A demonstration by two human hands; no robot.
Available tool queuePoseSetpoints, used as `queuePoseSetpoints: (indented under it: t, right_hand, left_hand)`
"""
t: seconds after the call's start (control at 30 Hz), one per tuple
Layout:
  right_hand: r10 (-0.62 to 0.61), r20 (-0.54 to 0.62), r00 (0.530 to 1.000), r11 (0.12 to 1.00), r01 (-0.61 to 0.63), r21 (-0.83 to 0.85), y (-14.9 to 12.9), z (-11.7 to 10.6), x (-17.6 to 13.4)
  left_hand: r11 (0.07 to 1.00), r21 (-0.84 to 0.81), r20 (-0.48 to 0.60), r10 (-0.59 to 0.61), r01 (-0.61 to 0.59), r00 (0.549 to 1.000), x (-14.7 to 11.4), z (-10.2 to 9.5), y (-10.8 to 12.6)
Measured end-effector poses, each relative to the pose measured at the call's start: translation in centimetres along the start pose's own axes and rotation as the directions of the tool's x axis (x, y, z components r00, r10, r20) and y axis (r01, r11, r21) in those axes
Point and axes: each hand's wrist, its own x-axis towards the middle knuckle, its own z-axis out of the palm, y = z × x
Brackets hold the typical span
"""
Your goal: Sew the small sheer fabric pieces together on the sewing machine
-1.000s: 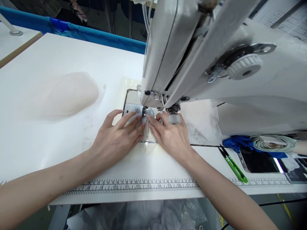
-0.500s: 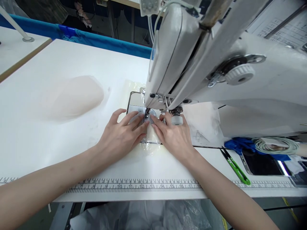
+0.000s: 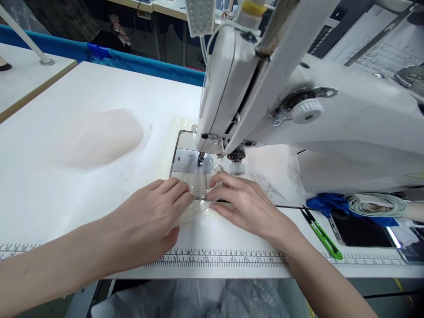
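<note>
A thin, see-through piece of sheer fabric (image 3: 200, 187) runs down from under the presser foot (image 3: 200, 159) of a white sewing machine (image 3: 220, 88). My left hand (image 3: 159, 216) is closed at the fabric's left side, its fingers curled and their tips partly hidden. On the right side, my right hand (image 3: 247, 203) has thumb and fingertips close together on the fabric's edge, just in front of the metal needle plate (image 3: 185, 161). Both hands sit low over the white table (image 3: 149, 97), a short way in front of the needle.
Pale sheer pieces lie on the table at left (image 3: 109, 134) and under the machine arm (image 3: 274, 170). Green-handled tweezers (image 3: 323, 236), a phone (image 3: 361, 229) and a coiled cord (image 3: 376, 204) lie at right. A printed ruler (image 3: 215, 258) follows the front edge.
Both hands have drawn back from beside the presser foot toward the front edge. Their fingers, spread flat before, are now curled at the fabric. The view has shifted slightly.
</note>
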Motion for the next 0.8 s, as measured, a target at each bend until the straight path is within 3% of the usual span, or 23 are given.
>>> queuePoseSetpoints:
  t: [0.07, 0.13, 0.2, 0.3, 0.4, 0.57, 0.67, 0.8]
  right_hand:
    - [0.05, -0.019, 0.999, 0.997, -0.049, 0.066, 0.0, 0.1, 0.1]
    - [0.11, -0.048, 0.993, 0.984, -0.101, 0.148, -0.1, 0.4, 0.3]
    - [0.14, -0.066, 0.988, 0.971, -0.124, 0.202, -0.1, 0.7, 0.4]
    - [0.116, -0.1, 0.988, 0.979, -0.097, 0.178, -0.2, 1.2, 0.4]
    - [0.084, -0.232, 0.969, 0.995, -0.068, 0.076, 0.0, 1.7, 0.4]
    - [0.032, -0.521, 0.853, 0.994, -0.084, -0.076, 0.7, 2.3, 0.8]
    - [0.045, -0.56, 0.827, 0.994, -0.09, -0.054, 0.9, 2.4, 1.1]
    - [0.04, -0.552, 0.833, 0.996, -0.074, -0.04, 0.8, 2.3, 1.1]
  left_hand:
    - [0.99, 0.139, -0.04, 0.016, -0.01, 0.999, 0.6, 0.9, -0.1]
    - [0.984, 0.175, -0.103, 0.036, -0.018, 0.994, 1.4, 1.9, -0.7]
    - [0.999, 0.041, -0.124, 0.019, -0.014, 0.992, 2.1, 2.3, -1.7]
    - [0.964, -0.238, -0.047, -0.132, 0.117, 0.99, 2.7, 2.0, -2.9]
    - [0.909, -0.341, 0.013, -0.251, 0.241, 0.968, 3.2, 0.9, -3.4]
    - [0.921, -0.314, 0.113, -0.206, 0.232, 0.972, 4.7, -0.7, -4.1]
    - [0.899, -0.367, 0.176, -0.185, 0.239, 0.967, 5.4, -0.9, -4.9]
    - [0.85, -0.488, 0.137, -0.147, 0.196, 0.98, 5.2, -0.5, -5.6]
